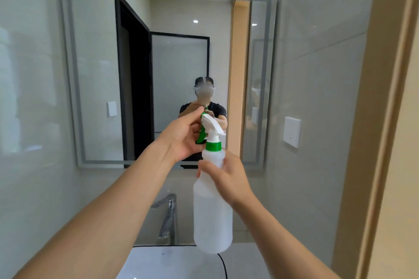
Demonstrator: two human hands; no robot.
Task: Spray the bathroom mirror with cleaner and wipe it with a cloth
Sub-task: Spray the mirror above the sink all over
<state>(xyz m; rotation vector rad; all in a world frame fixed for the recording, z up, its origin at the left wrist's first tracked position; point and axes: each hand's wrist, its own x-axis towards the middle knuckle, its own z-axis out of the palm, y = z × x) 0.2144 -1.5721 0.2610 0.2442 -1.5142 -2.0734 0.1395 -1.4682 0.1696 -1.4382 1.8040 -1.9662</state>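
Note:
A translucent white spray bottle (212, 215) with a green collar and a white-and-green trigger head is held up in front of the mirror (95, 70). My right hand (226, 174) grips the bottle's shoulder just below the collar. My left hand (183, 136) is curled round the green nozzle and trigger at the front of the spray head. The nozzle points toward the mirror. The mirror is a wide rectangle with a frosted border, and it reflects a person and a dark door. No cloth is in view.
Below the bottle a chrome faucet (169, 217) stands over a white basin (172, 263). A black cable (223, 265) runs across the counter. A white wall switch (292, 131) sits on the right wall tiles. A wooden door frame (385, 120) runs down the right side.

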